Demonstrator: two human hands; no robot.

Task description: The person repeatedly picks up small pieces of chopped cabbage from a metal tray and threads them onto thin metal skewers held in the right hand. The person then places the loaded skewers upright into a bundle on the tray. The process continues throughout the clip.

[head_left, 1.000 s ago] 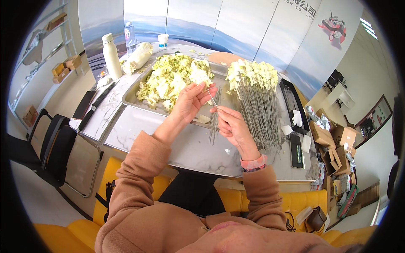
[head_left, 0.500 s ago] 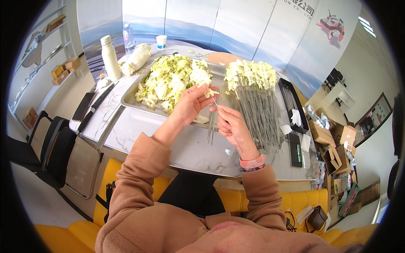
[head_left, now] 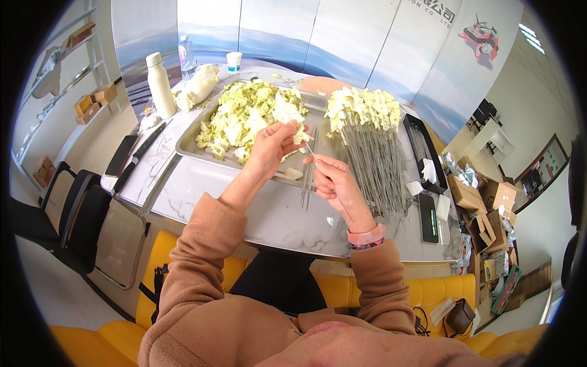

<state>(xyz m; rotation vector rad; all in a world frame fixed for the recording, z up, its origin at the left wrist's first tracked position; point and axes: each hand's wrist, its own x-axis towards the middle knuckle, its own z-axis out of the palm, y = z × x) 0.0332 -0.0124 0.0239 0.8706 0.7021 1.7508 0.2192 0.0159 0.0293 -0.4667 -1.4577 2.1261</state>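
Over the near edge of a metal tray (head_left: 183, 147), my left hand (head_left: 273, 147) pinches a pale cabbage piece (head_left: 301, 137). My right hand (head_left: 333, 179) is closed around a thin metal skewer (head_left: 310, 148), its upper end at the cabbage. Loose cut cabbage (head_left: 244, 116) is heaped in the tray's left part, just beyond my left hand. To the right of my hands lie many skewers threaded with cabbage (head_left: 364, 110), their bare shafts (head_left: 376, 168) pointing toward me. A few bare skewers (head_left: 309, 183) rest on the tray edge between my hands.
On the left stand a white bottle (head_left: 160, 88) and a clear bottle (head_left: 186, 58), near a whole cabbage (head_left: 200, 84). A knife (head_left: 139, 156) lies beside a dark phone-like slab (head_left: 122, 155). At right are a black box (head_left: 425, 153) and a phone (head_left: 428, 218). A paper cup (head_left: 233, 61) stands behind.
Both hands stay nearly in place, with only slight shifts of the fingers around the cabbage piece and skewer. The rest looks the same.
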